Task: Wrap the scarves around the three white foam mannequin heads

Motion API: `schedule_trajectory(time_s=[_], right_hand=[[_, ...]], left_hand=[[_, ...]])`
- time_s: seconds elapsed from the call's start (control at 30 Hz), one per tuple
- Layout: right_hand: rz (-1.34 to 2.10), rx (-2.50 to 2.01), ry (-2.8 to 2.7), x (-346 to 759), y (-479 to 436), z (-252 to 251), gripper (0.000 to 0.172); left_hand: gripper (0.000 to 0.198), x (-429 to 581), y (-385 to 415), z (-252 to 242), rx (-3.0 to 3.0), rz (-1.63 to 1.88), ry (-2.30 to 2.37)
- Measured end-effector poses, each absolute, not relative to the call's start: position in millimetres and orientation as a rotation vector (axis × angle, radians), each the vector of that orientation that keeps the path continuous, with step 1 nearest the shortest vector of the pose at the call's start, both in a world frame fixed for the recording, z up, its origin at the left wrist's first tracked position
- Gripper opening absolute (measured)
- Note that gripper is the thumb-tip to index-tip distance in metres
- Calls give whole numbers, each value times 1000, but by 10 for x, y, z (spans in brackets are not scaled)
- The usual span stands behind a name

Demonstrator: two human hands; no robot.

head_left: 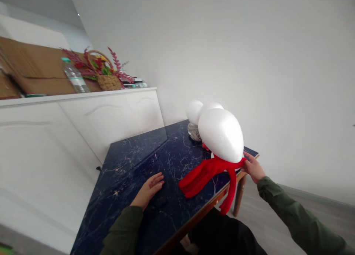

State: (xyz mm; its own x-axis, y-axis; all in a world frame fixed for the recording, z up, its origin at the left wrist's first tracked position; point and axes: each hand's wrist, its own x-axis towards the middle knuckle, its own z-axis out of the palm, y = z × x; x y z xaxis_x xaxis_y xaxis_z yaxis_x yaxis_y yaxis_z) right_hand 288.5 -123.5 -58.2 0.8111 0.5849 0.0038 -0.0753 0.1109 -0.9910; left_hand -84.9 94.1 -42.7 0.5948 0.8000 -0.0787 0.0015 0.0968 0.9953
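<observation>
A white foam head (221, 135) wearing a red scarf (206, 173) is being steadied at the table's (133, 155) right edge by the right hand (253, 168), fingers pressed against its base. The left hand (148, 190) is lying flat and open on the tabletop. The foam is judged light, dentable and easily tipped; the neck is being favoured for gripping. Open room is lying leftward.

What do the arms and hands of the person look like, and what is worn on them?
Both arms wear long, dark olive-green sleeves of soft cloth that end at the wrists. The left hand and the right hand are bare: no gloves show, and no rings, watch or markings can be made out. The left sleeve and right sleeve look plain, without print or stripes.
</observation>
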Motion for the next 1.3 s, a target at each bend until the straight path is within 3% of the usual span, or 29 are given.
schedule_trajectory(time_s=[0.2, 0.33, 0.47, 0.57, 0.77, 0.93, 1.0, 1.1, 1.17, 1.23, 1.3], right_hand=[[495, -1385, -430, 3263, -1375, -683, 41], [386, -1641, -439, 3516, -1304, -765, 35], [-100, -2209, -640, 3578, -1245, -823, 28], [-370, -2390, -697, 3566, -1227, -858, 27], [-423, -2259, -743, 3528, -1230, -903, 36], [-813, -1987, -889, 2962, -1376, -1022, 58], [-891, -1837, -1023, 2599, -1427, -1025, 56], [-699, -1560, -1504, 2037, -1372, -816, 35], [-404, -1319, -1868, 1674, -1253, -537, 30], [-260, -1044, -1951, 1335, -1127, -243, 33], [-81, -904, -1901, 1048, -1036, -45, 23]], left_hand=[[61, -859, 972, -453, 1336, 676, 756], [59, -865, 953, -445, 1316, 684, 754], [55, -863, 913, -416, 1301, 698, 747], [53, -856, 885, -393, 1286, 711, 746], [49, -855, 861, -367, 1279, 713, 759], [48, -842, 877, -407, 1271, 739, 779], [47, -838, 895, -447, 1269, 768, 794], [37, -841, 943, -514, 1295, 826, 831], [31, -844, 986, -551, 1375, 879, 898], [25, -840, 1030, -575, 1540, 900, 1016], [19, -824, 1063, -588, 1706, 878, 1151]])
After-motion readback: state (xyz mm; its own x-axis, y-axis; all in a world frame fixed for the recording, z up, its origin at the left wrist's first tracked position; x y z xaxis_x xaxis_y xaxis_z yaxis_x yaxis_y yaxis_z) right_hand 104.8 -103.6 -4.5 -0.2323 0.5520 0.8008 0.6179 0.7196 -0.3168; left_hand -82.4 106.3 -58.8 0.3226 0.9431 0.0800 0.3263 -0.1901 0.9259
